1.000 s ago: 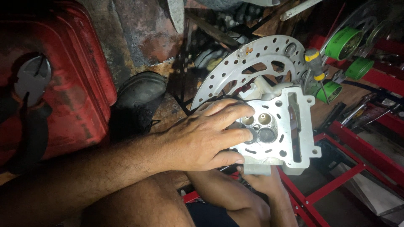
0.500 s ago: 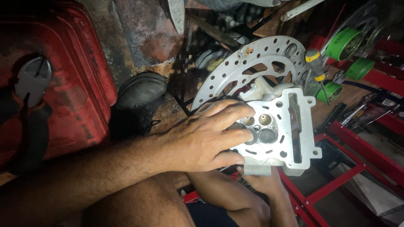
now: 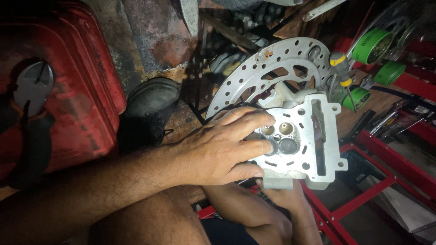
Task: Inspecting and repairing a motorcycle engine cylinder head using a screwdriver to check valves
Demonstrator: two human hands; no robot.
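- Landmark = cyl head (image 3: 302,136), grey cast alu block w/ bolt holes, valve ports and a long slot on its far-right side. Sits centre-right of view, face up toward cam.
- Left hand (image 3: 218,152) comes in from the left of the cyl head, palm down, forearm running low-left across frame. Fingers (image 3: 247,122) spread over the head's left half; one fingertip lies right by the dark valve port. Grip = flat, splayed press on the face, not a pinch.
- Right hand (image 3: 284,197) is under the cyl head's lower edge, mostly hidden by it. Prob cupping/supporting from below, but can't tell how the fingers close – view blocked.
- Key relation: the head's long axis runs roughly up-down in frame, slot parallel to it. Left hand crosses that axis about square-on from the left and is the hand on the working face; right only carries.
- Brake disc (image 3: 272,72), drilled steel, directly behind/above the cyl head, partly covered by it.
- Screwdriver (image 3: 341,72), yellow/black handle, just up-right of the cyl head, tip pointing down.
- Green tape rolls (image 3: 374,45) further up-right, well apart.
- Red frame rails (image 3: 386,159) right of and below the head.
- Red tank (image 3: 68,90) far left; black shoe (image 3: 152,102) between it and the head.
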